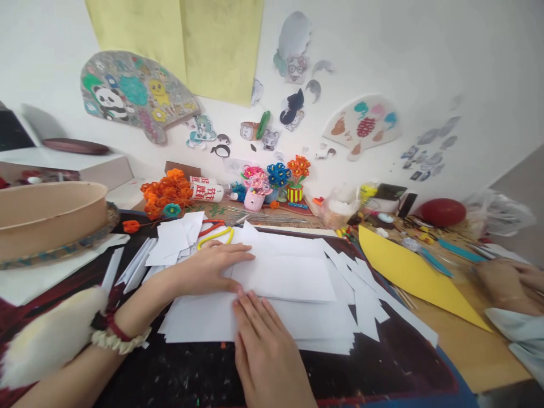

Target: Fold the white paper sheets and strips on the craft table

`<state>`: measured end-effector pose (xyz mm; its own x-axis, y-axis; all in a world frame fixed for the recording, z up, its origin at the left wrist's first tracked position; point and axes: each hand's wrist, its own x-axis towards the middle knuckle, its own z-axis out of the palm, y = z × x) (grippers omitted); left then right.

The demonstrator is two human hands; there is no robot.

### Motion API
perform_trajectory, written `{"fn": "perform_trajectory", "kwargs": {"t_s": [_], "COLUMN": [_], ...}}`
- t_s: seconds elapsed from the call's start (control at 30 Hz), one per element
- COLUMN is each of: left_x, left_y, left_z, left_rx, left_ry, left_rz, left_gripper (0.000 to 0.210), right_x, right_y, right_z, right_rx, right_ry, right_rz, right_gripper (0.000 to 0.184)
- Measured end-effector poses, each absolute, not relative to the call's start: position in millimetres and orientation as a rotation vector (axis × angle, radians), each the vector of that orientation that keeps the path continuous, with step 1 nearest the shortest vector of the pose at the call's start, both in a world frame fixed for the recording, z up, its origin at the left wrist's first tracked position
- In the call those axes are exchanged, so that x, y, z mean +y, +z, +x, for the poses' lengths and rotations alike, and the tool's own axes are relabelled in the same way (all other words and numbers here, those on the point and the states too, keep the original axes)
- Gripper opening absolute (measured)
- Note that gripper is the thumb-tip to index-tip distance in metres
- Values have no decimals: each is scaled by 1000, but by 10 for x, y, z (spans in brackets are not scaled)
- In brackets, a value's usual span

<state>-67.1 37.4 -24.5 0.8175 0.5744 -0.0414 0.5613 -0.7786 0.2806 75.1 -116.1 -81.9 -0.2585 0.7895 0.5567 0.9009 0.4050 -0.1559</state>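
A folded sheet of white paper (293,276) lies on a stack of white sheets (199,322) in front of me. My left hand (208,267) rests on the left side of the folded sheet, its fingers stretched out and apart. Close beside it, my right hand (266,345) lies flat on the paper, fingers extended along the near edge of the fold. The fingertips of both hands almost meet there. Neither hand grips anything. Pliers with red and yellow handles (216,233) lie just beyond my left hand, next to cut white paper pieces (173,241).
White paper strips (361,289) lie right of the stack, beside a yellow sheet (416,280). Orange craft flowers (168,192) and small flower pots (255,199) stand at the back. A round beige container (51,212) is at left. Another person's hands (505,280) are at far right.
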Motion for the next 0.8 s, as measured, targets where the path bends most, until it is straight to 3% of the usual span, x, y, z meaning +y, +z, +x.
{"fn": "perform_trajectory", "kwargs": {"t_s": [0.37,0.53,0.67,0.8], "left_x": [362,164,-192,-409], "left_y": [-231,-294,-371,-417], "left_z": [-666,-431,-92,79], "left_rx": [867,989,575,349], "left_ry": [21,335,475,385], "left_rz": [2727,2963,3115,3164], "left_gripper": [56,30,32,34], "right_x": [-1567,-1573,-1554,-1563], "right_y": [-989,-1026,-1035,-1025], "right_z": [1932,1949,1920,1925], "right_rx": [-1751,-1701,-1687,-1708], "right_ry": [-263,-260,-243,-238], "right_rz": [-1831,-1834,-1821,-1828], "right_gripper": [37,38,37,37]}}
